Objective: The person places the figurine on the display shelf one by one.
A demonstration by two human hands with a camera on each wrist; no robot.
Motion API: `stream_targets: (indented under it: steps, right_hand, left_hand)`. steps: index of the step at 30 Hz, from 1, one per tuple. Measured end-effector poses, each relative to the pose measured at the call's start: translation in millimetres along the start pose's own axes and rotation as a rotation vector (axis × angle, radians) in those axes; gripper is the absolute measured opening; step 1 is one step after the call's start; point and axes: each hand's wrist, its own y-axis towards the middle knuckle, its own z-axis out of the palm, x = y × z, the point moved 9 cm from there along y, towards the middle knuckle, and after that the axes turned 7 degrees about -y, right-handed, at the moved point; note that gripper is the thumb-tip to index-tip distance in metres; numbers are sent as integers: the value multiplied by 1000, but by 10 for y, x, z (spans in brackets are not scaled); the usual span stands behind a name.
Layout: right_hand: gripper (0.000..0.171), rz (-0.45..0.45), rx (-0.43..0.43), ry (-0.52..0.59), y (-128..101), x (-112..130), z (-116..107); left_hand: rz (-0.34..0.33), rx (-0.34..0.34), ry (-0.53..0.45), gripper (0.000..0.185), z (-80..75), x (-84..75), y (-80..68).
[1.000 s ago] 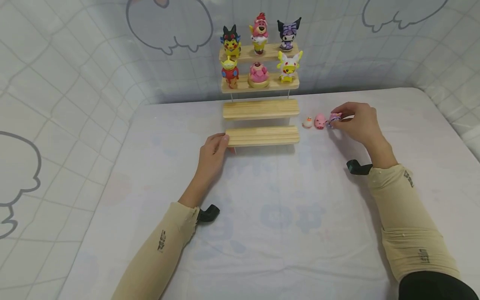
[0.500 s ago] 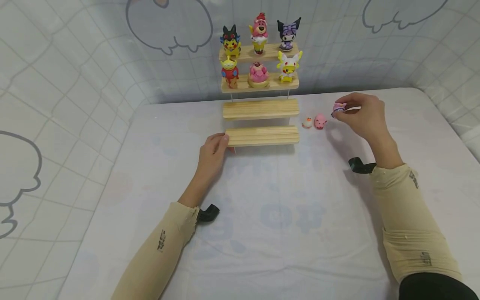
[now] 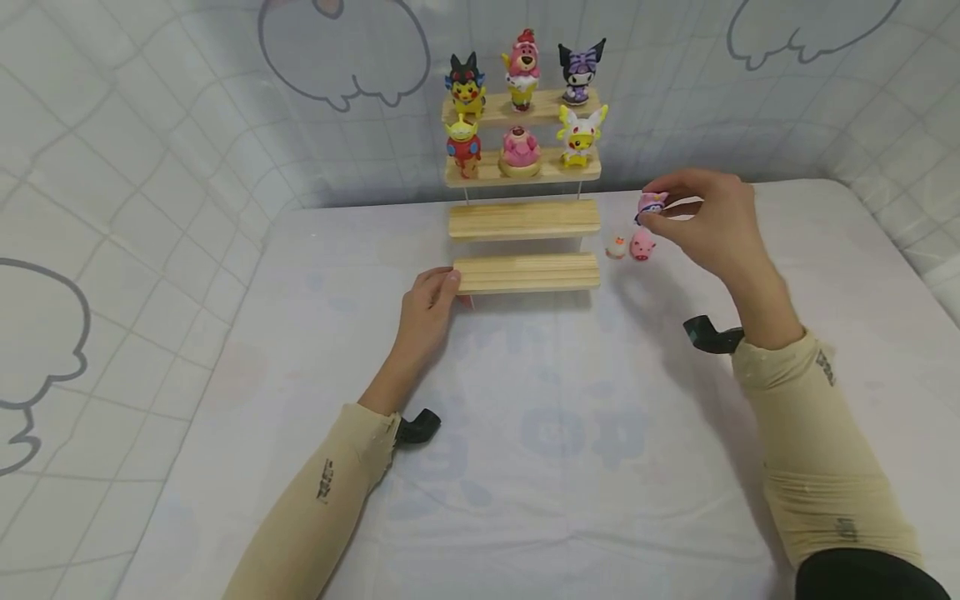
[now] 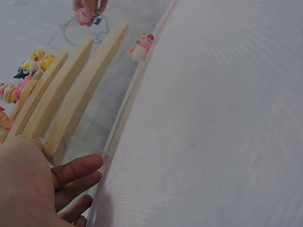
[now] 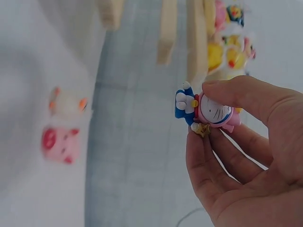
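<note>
Up in the air, the pink and blue figure (image 5: 208, 111) sits pinched in your right hand (image 3: 712, 225), above the pig (image 3: 642, 246) on the table (image 3: 570, 433). Your left hand (image 3: 427, 312), fingers relaxed, steadies the wooden rack (image 3: 525, 272) by its lowest step.

Soft, even, bright light casts faint shadows under the arms, while the right wrist view blurs everything beyond the sharply focused right hand (image 5: 246, 156).
</note>
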Motion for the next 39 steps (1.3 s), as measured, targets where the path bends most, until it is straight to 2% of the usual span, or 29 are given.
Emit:
stream_targets:
  steps: [8,15,24,30,39]
  right_hand:
    - [29,-70,34,25,51,423,180]
    - [28,-182,68,68,110,816,436]
    - [27,-173,112,144,193,1096,739]
    - [30,-154,132,154,250,1241,918]
    - [27,-238,118,218,309,1548,1159]
  left_hand:
    - [-4,1,3,50,5,1,1]
    - [-2,6,-4,52,4,-19,-8]
    - [1,4,-7,51,2,-36,-23]
    - [-2,4,-12,49,6,-24,-13]
    - [16,-4,-30,47,-13,-23,-4]
